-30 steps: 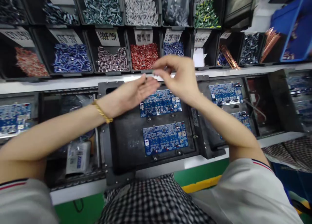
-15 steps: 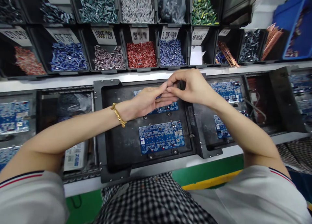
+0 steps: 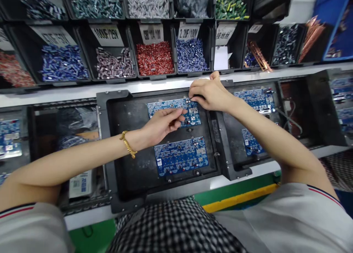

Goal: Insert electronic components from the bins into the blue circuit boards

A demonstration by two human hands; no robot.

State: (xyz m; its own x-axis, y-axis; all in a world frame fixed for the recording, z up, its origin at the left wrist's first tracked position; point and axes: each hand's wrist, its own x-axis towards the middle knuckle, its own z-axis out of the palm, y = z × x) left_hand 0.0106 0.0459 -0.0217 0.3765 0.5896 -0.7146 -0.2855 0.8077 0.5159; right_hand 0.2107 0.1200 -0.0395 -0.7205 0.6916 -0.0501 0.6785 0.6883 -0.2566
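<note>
Two blue circuit boards lie in a black tray [image 3: 125, 168]. My right hand [image 3: 209, 93] is at the top right corner of the upper circuit board [image 3: 194, 115], fingertips pinched together and pointing down at it. Whatever is between those fingertips is too small to make out. Over the middle of the same board hovers my left hand [image 3: 162, 126], palm turned up, its fingers curled and the thumb pressed toward the index finger. Its contents are hidden. The lower circuit board [image 3: 182, 156] lies nearer to me, untouched by either hand.
Black bins of small components line the back, among them red components [image 3: 156, 59] and blue-violet ones [image 3: 192, 54]. To the right, a neighbouring tray [image 3: 234, 146] holds more boards. A white box [image 3: 80, 185] sits left of my tray. Copper-coloured wires [image 3: 259, 56] stick out of one bin.
My hands have come apart. The right one has gone from the left hand's fingers to the upper board's corner; the left has drawn back slightly and curled its fingers.
</note>
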